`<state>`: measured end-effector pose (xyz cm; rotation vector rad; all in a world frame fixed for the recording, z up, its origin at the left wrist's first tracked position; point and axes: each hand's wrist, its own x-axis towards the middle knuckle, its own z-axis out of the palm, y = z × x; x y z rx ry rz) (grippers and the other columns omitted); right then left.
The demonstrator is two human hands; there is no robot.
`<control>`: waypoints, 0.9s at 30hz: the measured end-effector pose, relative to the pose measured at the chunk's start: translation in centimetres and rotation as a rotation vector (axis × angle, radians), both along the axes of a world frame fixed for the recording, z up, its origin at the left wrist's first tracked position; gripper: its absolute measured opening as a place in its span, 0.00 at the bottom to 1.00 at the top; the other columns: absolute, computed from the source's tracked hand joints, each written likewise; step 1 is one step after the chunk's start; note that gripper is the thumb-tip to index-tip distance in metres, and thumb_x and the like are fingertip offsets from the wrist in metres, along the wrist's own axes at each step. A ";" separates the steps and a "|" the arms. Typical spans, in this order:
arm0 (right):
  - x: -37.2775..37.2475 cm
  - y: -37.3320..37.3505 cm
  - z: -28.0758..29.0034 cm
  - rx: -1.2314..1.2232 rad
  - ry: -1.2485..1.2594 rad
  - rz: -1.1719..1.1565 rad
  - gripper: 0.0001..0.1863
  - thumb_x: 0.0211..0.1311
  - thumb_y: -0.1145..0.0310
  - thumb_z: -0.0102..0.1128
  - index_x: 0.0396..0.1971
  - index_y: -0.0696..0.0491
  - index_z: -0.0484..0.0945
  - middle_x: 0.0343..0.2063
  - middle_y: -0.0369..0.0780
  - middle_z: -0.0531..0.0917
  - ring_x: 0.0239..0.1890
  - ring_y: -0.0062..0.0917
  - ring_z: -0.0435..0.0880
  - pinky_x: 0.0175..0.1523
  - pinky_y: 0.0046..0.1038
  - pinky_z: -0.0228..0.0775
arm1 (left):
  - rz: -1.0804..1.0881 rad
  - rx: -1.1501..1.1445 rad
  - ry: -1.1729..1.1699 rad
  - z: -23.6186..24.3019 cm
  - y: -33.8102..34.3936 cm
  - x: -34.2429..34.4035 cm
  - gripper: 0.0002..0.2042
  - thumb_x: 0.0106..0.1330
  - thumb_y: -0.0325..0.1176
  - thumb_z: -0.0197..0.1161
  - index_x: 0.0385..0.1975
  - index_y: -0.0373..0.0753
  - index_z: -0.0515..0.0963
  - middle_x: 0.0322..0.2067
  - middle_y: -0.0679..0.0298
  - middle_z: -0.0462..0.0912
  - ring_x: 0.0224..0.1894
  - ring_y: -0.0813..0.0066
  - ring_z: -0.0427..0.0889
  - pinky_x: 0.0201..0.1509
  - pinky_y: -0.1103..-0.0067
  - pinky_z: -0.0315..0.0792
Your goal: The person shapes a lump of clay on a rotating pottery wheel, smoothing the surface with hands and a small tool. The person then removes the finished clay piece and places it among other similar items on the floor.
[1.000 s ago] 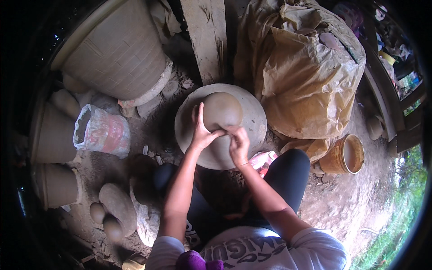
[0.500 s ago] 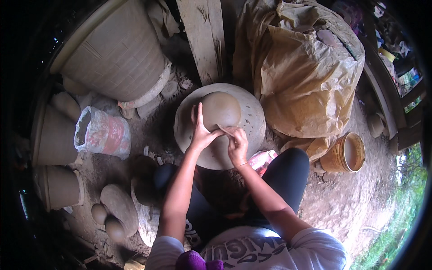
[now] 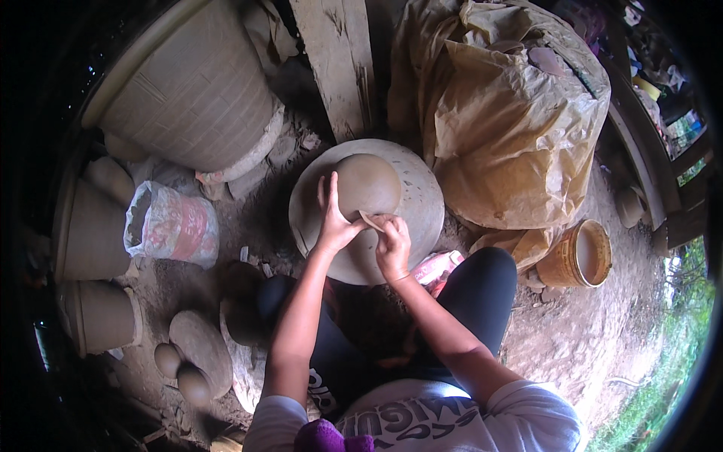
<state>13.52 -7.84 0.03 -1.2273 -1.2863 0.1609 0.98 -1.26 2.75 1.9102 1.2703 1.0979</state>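
A smooth, rounded clay pot (image 3: 369,181) rests on a broad round grey turntable (image 3: 420,203) in front of me. My left hand (image 3: 334,218) lies along the pot's left and near side, fingers stretched out and apart, thumb pointing toward my right hand. My right hand (image 3: 392,245) is closed round a thin, flat tan scraper (image 3: 370,221), whose tip meets the pot's near edge beside my left thumb. Whether the pot is upright or upside down I cannot tell.
A yellowish bucket (image 3: 591,256) of cloudy liquid stands right of my knee. Brown plastic sheeting (image 3: 512,143) covers a large mound at far right. Left are a huge clay pot (image 3: 203,98), a white-and-red sack (image 3: 173,226), and two small round clay pieces (image 3: 193,386). A wooden post (image 3: 335,68) rises behind.
My right hand has shifted slightly left, and the scraper in it is tilted differently. My left hand stays against the pot.
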 end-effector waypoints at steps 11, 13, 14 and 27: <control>0.8 1.2 0.5 -0.093 -0.013 -0.106 0.21 0.41 0.87 0.49 0.36 0.51 0.79 0.30 0.42 0.76 0.37 0.36 0.75 0.45 0.32 0.67 | -0.045 0.061 0.045 -0.1 0.8 -0.3 0.60 0.29 0.40 0.78 0.65 0.48 0.42 0.63 0.44 0.38 0.66 0.48 0.38 0.66 0.60 0.43; -0.3 -0.2 0.2 -0.072 -0.052 -0.037 0.18 0.44 0.88 0.51 0.34 0.52 0.79 0.31 0.42 0.77 0.37 0.35 0.76 0.44 0.31 0.68 | -0.009 0.083 0.014 -0.1 0.3 0.1 0.60 0.29 0.42 0.78 0.65 0.48 0.42 0.63 0.43 0.38 0.66 0.46 0.38 0.66 0.59 0.45; -0.5 -0.4 0.1 -0.104 -0.062 0.038 0.17 0.43 0.88 0.51 0.33 0.53 0.79 0.30 0.42 0.77 0.36 0.35 0.76 0.44 0.30 0.68 | -0.012 0.066 0.030 0.0 0.3 0.1 0.60 0.29 0.41 0.78 0.65 0.48 0.42 0.63 0.43 0.38 0.66 0.46 0.38 0.66 0.59 0.44; 0.2 0.5 0.2 -0.077 -0.035 -0.094 0.20 0.42 0.88 0.47 0.34 0.53 0.79 0.31 0.42 0.77 0.36 0.35 0.76 0.44 0.30 0.68 | -0.024 0.017 -0.029 -0.2 0.5 -0.3 0.59 0.29 0.42 0.78 0.65 0.48 0.42 0.63 0.42 0.37 0.66 0.48 0.41 0.66 0.61 0.46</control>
